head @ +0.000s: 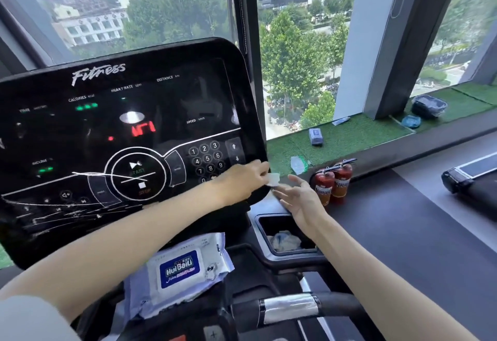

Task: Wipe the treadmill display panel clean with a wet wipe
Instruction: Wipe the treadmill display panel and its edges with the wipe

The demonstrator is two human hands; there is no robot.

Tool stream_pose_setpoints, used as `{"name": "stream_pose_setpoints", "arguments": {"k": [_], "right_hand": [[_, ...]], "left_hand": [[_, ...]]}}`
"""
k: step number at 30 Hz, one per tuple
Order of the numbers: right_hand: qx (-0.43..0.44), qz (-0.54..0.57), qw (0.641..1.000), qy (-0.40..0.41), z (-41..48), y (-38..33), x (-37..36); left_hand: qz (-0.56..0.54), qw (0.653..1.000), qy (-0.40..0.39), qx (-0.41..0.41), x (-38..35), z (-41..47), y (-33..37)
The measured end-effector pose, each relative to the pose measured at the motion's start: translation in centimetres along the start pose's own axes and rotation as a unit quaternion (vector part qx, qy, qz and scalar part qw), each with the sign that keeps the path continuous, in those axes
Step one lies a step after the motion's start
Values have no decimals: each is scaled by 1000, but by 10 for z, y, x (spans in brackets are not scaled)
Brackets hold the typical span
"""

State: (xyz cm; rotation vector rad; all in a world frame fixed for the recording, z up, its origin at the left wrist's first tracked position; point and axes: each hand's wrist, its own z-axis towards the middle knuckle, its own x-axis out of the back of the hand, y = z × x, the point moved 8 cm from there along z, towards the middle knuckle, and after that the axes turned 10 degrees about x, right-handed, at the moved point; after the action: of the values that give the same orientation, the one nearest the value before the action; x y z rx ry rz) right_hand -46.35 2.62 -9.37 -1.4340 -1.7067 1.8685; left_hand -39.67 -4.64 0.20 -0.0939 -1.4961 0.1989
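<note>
The black treadmill display panel (121,125) fills the left of the head view, with white streaks across its lower part. My left hand (246,179) reaches across its lower right corner and pinches a small folded white wet wipe (273,179) just past the panel's edge. My right hand (301,198) is spread open, palm up, right beside and slightly below the wipe, touching nothing that I can see. A wet wipe pack (183,268) with a blue label lies on the console below the panel.
A cup-holder tray (320,252) under my right forearm holds a crumpled used wipe (285,241). Two red fire extinguishers (333,183) stand to the right by the green-turf window sill (349,136), which carries small packets and containers. The handlebar (290,308) crosses below.
</note>
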Motion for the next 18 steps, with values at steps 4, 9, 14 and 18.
{"name": "stream_pose_setpoints", "arguments": {"k": [4, 9, 14, 18], "right_hand": [[-31, 12, 999, 13, 0, 7, 2], [-39, 22, 999, 13, 4, 11, 4], [-42, 14, 999, -8, 4, 14, 3], [-48, 23, 999, 3, 6, 15, 5]], "left_hand": [[-70, 980, 135, 127, 26, 11, -37], [-9, 1000, 14, 4, -11, -1, 9], [-81, 966, 187, 157, 36, 14, -35], [-3, 997, 73, 13, -4, 2, 4]]}}
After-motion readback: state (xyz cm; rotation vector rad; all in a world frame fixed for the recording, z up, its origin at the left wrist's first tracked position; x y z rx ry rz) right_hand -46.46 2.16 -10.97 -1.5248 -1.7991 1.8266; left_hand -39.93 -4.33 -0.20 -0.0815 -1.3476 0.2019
